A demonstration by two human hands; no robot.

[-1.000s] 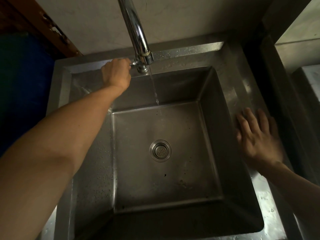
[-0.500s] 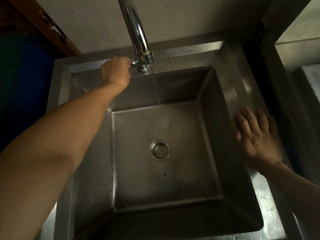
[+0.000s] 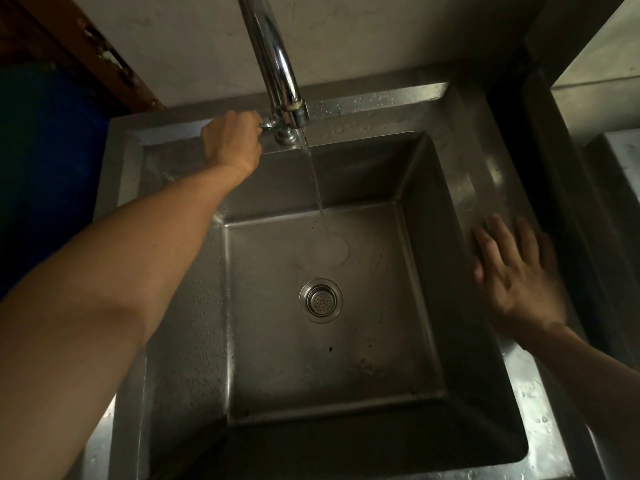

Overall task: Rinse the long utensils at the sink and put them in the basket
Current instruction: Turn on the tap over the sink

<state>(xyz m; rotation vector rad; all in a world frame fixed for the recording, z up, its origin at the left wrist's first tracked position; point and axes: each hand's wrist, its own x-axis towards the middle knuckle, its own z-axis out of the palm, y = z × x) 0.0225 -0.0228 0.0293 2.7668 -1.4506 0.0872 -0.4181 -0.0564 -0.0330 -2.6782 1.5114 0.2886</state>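
Left hand (image 3: 231, 142) grip clenched round tap handle (image 3: 265, 125) (mostly hidden); right hand (image 3: 516, 271) flat, released, on sink (image 3: 464, 161) rim.

Basin: the sink (image 3: 446, 216) floor lies open around the drain strainer (image 3: 321, 300).
Water: a stream (image 3: 316, 188) falls from the spout to the basin floor, behind the drain.
Faucet: the chrome neck (image 3: 273, 57) arches over the back rim.
Left side: the left hand (image 3: 231, 140) grips the tap handle; its forearm crosses the left rim.
Right rim: the right hand (image 3: 516, 271) lies flat on it.
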